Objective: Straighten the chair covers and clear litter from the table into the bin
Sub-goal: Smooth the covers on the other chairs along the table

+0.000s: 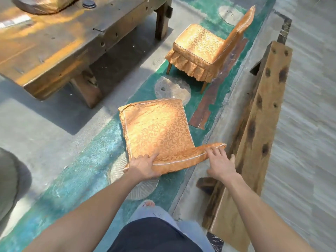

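Observation:
A chair in a gold patterned cover (156, 128) stands right below me, seen from above. My left hand (143, 167) grips the left end of the cover's top backrest edge, thumb under the fold. My right hand (218, 163) rests with spread fingers on the right end of that same edge and holds nothing. A second chair with a gold cover (201, 50) and frilled skirt stands further off, untouched. The heavy wooden table (60, 42) is at the upper left; a small dark round object (89, 4) lies on it.
A rough wooden beam (254, 135) leans along the right, close to my right hand. Green painted floor (78, 179) with round grey patches runs under the chairs. A dark rounded object (9, 179) sits at the left edge. My legs and foot show below.

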The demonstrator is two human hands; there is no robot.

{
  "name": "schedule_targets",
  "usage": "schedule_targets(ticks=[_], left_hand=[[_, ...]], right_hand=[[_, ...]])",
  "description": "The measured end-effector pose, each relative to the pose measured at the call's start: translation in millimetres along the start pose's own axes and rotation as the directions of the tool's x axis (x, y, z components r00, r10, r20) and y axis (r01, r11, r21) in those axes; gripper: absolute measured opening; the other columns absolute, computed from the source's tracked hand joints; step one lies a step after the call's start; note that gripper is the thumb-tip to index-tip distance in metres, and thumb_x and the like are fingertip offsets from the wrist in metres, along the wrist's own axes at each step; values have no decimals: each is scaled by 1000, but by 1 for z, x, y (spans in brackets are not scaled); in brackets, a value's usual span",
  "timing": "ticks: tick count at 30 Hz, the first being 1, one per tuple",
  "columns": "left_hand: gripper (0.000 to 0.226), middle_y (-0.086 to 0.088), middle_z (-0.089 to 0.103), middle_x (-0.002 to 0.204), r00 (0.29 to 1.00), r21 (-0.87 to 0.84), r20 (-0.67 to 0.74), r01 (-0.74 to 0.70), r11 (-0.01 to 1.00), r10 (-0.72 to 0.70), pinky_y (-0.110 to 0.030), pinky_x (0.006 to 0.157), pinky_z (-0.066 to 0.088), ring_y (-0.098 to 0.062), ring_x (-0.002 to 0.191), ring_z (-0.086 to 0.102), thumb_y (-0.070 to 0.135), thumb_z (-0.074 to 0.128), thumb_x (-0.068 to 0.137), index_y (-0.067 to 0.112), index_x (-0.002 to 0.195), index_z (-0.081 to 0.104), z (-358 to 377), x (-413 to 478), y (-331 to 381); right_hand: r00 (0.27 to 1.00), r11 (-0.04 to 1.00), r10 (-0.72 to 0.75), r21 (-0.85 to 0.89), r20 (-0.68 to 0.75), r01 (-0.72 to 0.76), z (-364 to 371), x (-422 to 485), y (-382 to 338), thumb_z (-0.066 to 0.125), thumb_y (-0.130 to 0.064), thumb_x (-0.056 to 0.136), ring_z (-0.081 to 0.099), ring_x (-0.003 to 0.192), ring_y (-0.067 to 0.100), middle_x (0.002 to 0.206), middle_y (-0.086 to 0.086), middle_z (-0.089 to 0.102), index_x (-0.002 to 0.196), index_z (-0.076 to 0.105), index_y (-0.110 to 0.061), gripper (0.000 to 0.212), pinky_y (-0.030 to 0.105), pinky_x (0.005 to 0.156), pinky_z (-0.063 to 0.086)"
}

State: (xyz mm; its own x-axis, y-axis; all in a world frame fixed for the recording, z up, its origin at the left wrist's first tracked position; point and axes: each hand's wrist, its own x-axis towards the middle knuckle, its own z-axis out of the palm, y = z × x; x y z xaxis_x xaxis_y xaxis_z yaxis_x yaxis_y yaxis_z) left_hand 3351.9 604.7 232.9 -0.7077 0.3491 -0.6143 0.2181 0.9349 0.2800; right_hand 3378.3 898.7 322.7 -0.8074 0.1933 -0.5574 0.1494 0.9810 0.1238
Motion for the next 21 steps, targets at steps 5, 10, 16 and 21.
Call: schedule_targets(ticks=[5, 10, 16, 21], left_hand=[[63, -6, 58, 124, 997, 160, -56, 69, 985, -60, -41, 79, 50, -27, 107, 62, 38, 57, 94, 29, 151, 34, 0, 3, 18], [59, -4, 52, 114, 998, 169, -6, 66, 983, -65, -37, 67, 43, -24, 96, 60, 35, 65, 85, 26, 140, 44, 0, 13, 25], [67, 1, 52, 108, 998, 209, -59, 24, 978, -11, -32, 58, 40, -21, 93, 62, 69, 40, 84, 30, 139, 45, 3, 16, 25], [48, 5, 54, 105, 975, 214, -197, -61, 975, 104, -42, 59, 56, -20, 95, 60, 61, 44, 91, 32, 129, 40, 15, 8, 11]], right_hand=[[992, 983, -125, -134, 19, 126, 6, 38, 19, 61, -12, 85, 11, 153, 27, 162, -2, 20, 157, 14, -36, 89, 70, 116, 17], [960, 922, -276, -270, 49, 279, 21, 77, 35, 62, -12, 88, 17, 152, 31, 157, 0, 30, 155, 19, -34, 83, 66, 118, 10], [900, 873, -431, -283, -68, 397, 33, 90, 33, 68, -7, 81, 47, 126, 31, 131, 1, 53, 133, 44, -24, 60, 62, 109, 27], [745, 745, -654, -280, -130, 605, 42, 91, 20, 74, 2, 65, 54, 111, 29, 115, 2, 57, 121, 52, -24, 66, 47, 84, 33]])
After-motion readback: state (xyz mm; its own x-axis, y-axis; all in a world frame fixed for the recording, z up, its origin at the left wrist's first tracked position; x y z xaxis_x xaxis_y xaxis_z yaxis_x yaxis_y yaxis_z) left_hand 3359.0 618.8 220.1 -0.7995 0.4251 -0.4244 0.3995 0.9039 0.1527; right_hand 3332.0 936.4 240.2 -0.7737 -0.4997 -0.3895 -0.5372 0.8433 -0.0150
